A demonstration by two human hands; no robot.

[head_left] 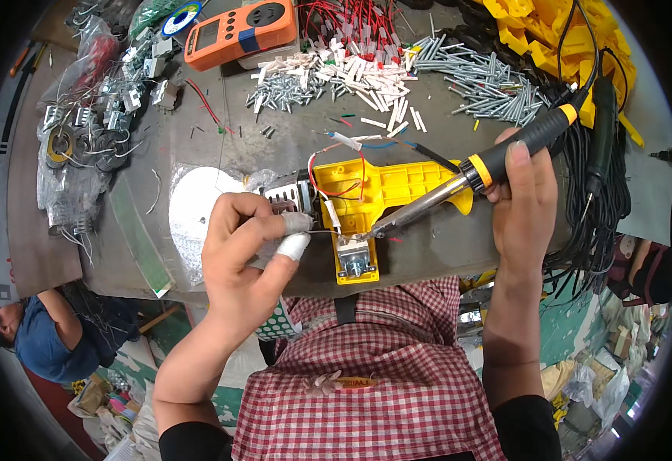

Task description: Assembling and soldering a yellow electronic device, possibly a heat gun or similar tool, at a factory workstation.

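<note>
With my left grip (245, 244) pinched on a thin wire (322, 231) left of the yellow housing (413, 181) on the desk (432, 253), and my right grip (526, 196) closed round the soldering iron (478, 167) to its right, I fear a wavering tip could scorch its plastic.

The yellow housing (386, 180) in the middle was smooth plastic with a slight gloss. Soldering iron (476, 172) had a dull metal shaft (428, 203) and a matt black grip (536, 137). Long screws (482, 81) around 1 o'clock were shiny bare metal, the orange meter (236, 37) at 11 looked like plastic, and the checked apron (367, 415) at 6 was matt cloth.
</note>
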